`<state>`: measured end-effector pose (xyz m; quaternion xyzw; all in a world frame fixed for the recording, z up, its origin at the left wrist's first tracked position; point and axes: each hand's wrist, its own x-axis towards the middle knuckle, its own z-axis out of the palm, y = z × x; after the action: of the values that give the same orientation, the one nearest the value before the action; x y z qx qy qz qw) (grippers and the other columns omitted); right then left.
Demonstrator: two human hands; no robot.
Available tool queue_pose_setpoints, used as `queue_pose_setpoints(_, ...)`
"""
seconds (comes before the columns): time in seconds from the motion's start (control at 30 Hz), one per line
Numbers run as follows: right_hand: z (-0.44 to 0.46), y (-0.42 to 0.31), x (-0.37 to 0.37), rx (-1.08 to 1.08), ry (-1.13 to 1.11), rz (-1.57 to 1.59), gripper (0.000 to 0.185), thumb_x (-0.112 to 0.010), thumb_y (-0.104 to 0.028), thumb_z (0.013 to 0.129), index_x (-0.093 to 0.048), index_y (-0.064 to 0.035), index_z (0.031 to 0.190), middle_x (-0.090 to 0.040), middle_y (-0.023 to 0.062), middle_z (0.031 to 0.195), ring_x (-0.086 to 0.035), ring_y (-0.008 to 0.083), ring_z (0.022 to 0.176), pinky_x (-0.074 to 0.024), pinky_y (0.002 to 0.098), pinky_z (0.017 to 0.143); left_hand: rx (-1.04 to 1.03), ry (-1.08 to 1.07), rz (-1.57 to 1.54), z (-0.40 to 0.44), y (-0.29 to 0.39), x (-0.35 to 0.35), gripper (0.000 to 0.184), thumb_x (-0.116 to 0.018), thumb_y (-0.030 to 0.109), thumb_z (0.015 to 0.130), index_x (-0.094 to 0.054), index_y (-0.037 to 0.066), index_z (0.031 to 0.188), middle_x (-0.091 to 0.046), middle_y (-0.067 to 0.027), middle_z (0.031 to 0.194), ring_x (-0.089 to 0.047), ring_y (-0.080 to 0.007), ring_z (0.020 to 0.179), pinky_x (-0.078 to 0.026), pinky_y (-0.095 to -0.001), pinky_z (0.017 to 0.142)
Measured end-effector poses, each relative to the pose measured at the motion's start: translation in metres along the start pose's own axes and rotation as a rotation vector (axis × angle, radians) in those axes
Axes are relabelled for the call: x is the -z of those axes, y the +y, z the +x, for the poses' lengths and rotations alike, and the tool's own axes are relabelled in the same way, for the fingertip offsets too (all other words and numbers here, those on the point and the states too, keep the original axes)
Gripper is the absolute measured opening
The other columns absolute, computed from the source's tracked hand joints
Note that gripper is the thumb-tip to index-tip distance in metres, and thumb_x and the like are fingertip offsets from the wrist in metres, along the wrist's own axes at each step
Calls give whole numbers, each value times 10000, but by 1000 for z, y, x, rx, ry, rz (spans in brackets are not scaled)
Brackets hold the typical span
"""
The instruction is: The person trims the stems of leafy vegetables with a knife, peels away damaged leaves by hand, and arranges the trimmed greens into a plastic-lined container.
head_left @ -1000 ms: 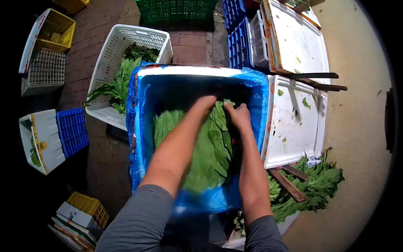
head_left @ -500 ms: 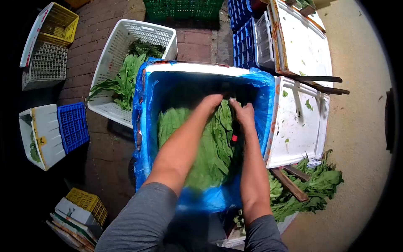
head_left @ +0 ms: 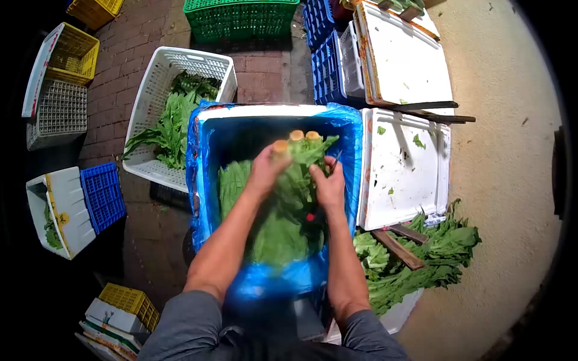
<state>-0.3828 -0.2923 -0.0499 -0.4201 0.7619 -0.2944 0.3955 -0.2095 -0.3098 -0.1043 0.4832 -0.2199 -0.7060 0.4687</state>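
Observation:
Over the blue-lined white box [head_left: 352, 153], my left hand [head_left: 266, 171] is wrapped round the stem end of some leafy greens [head_left: 298, 174], whose cut pale stems [head_left: 296, 136] point up toward the box's far side. At the right edge of the same greens my right hand [head_left: 328, 180] is closed, with a thin dark blade-like tool [head_left: 337, 160] sticking out by its fingers. A red spot [head_left: 310, 216] shows below that hand. More leaves [head_left: 233, 186] lie inside the box on the left.
A white crate [head_left: 144, 108] with greens stands beyond the box at left, a green crate [head_left: 241, 18] at the back. Right of the box are stained white foam lids [head_left: 406, 168], wooden sticks [head_left: 400, 249] and a leafy pile [head_left: 445, 253]. Yellow [head_left: 72, 54] and blue crates [head_left: 103, 195] stand at left.
The greens' stem ends have come up into view between my hands, out of the box's dark far part. My left hand has shifted left and nearer, and the tool now shows by my right hand.

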Motion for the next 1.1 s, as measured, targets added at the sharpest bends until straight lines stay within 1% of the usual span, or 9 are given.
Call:
queue_pose_setpoints(0.2,-111,-70,-1,101,-237,113,544,-741,-244,834,-521,50,1234,-613,233,1157,-609,319,1063,-472,403,927,-22,183,-239,-135,43,31,482,-660,20,861,-517,5,1321,-599,-84,1245,-579,-187,1130,-460,-322,990)
queue_pose_setpoints(0.3,-154,-99,-7,254,-286,-153,538,-750,-268,839,-534,49,1217,-625,233,1127,-645,301,992,-512,392,850,25,278,-391,-186,64,50,491,-647,35,880,-486,10,1343,-581,-101,1275,-581,-227,1145,-465,-366,1011)
queue_pose_setpoints(0.37,-168,-102,-13,205,-358,-185,577,-760,-304,826,-541,43,1232,-617,256,1143,-631,375,1023,-500,429,879,67,223,-385,-196,76,58,485,-607,76,929,-450,8,1383,-570,-108,1298,-579,-232,1156,-472,-372,1003)
queue_pose_setpoints(0.57,-139,-35,-17,-207,-280,-190,546,-685,-269,861,-539,49,1280,-652,209,1078,-645,277,901,-508,386,805,196,264,486,-176,46,84,384,-668,110,920,-584,-5,1277,-644,-46,1167,-590,-138,1044,-459,-286,933)
queue_pose_setpoints(0.7,-144,37,50,-206,-157,-221,537,-681,-307,889,-537,44,1269,-660,145,1044,-610,172,673,-540,343,617,123,215,-84,-201,62,105,418,-683,84,902,-570,9,1297,-646,-64,1183,-608,-154,1054,-477,-305,944)
queue_pose_setpoints(0.83,-173,24,117,-607,-214,369,398,-627,-294,953,-533,-19,1224,-649,99,976,-487,92,485,-507,273,453,38,106,-260,-231,148,118,506,-705,177,890,-511,42,1337,-632,-124,1208,-616,-246,1098,-494,-379,976)
queue_pose_setpoints(0.97,-210,9,136,-661,-291,914,396,-481,-382,1023,-538,-46,1225,-668,156,1052,-492,123,476,-526,319,497,-220,203,-155,-245,234,146,537,-675,288,915,-487,10,1334,-608,-149,1241,-595,-265,1139,-491,-415,992)
queue_pose_setpoints(1.0,-220,2,129,-741,-262,1021,376,-450,-398,1033,-556,-73,1188,-674,174,1048,-492,149,475,-467,331,492,-226,175,-192,-247,248,161,535,-669,288,920,-483,-1,1329,-609,-153,1237,-603,-266,1124,-500,-412,980)
queue_pose_setpoints(1.1,-260,17,95,-801,-473,1036,389,-462,-425,1025,-582,-86,1173,-673,170,1010,-504,148,495,-486,340,531,-216,240,-157,-249,269,191,523,-686,247,907,-500,16,1338,-622,-108,1220,-633,-222,1056,-522,-357,937)
